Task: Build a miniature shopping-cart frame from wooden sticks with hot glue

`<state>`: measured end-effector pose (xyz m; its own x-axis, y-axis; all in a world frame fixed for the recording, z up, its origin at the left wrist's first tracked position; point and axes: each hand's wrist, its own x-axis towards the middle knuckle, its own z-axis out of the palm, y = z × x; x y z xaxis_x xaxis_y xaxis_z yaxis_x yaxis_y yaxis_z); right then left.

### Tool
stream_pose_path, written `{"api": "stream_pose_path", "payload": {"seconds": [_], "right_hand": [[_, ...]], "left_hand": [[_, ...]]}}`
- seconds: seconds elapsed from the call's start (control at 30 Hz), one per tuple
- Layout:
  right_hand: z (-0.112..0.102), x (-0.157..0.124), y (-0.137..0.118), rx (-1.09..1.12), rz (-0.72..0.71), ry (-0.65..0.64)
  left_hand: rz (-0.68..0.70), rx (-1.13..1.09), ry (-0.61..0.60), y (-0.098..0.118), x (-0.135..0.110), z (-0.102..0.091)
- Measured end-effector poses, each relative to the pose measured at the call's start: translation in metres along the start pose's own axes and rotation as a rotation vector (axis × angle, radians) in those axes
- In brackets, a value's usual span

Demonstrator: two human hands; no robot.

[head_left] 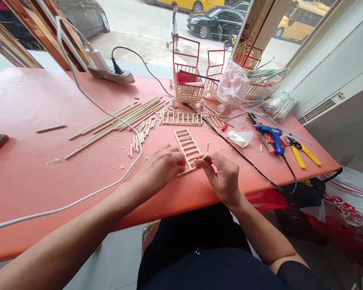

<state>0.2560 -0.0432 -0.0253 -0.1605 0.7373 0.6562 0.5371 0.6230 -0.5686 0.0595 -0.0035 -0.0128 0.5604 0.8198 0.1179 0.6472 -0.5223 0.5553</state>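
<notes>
Both hands are at the near end of a small ladder frame (186, 144) lying flat on the table (27, 169), centre-near.
- Right hand (224, 179): thumb and forefinger pinched on a thin stick (186, 171) that lies across the frame's near end.
- Left hand (161, 168): fingers curled, tips on the frame's near-left corner. Can't tell if it grips or just pins it down.

Around them:
- Second, longer ladder panel (182, 118) just beyond the frame.
- Short offcuts (138, 141) to the left, with a bundle of long sticks (117, 117) further left.
- White cable (140, 151) loops close by the left hand.
- Black cord (238, 151) runs diagonally just right of the right hand and past the table's near edge.
- Blue glue gun (271, 135) and yellow pliers (304, 154) to the right, near but not touching the hands.
- Finished red-framed carts (186, 82) at the far edge.

Risks, as I judge them:
- The stick is thin, so too hard a pinch or uneven pressure could snap it or set it crooked on the rails.
- The frame sits among crumbs and offcuts. One underneath would rock it and skew the joint.
- The right wrist is close to the black cord, and a snag could drag the glue gun toward the hands.
- The white cable could sweep the offcuts if the left forearm nudges it.
</notes>
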Motion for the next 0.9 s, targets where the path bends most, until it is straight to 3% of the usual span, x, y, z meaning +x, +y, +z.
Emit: {"api": "stream_pose_path", "payload": {"seconds": [0.57,0.9], "right_hand": [[0.003,0.002,0.001,-0.040,0.000,-0.040],[0.004,0.001,0.000,-0.063,0.016,-0.066]], "left_hand": [[-0.096,0.105,0.047,-0.010,-0.005,-0.003],[-0.182,0.238,0.117,-0.010,-0.002,-0.020]]}}
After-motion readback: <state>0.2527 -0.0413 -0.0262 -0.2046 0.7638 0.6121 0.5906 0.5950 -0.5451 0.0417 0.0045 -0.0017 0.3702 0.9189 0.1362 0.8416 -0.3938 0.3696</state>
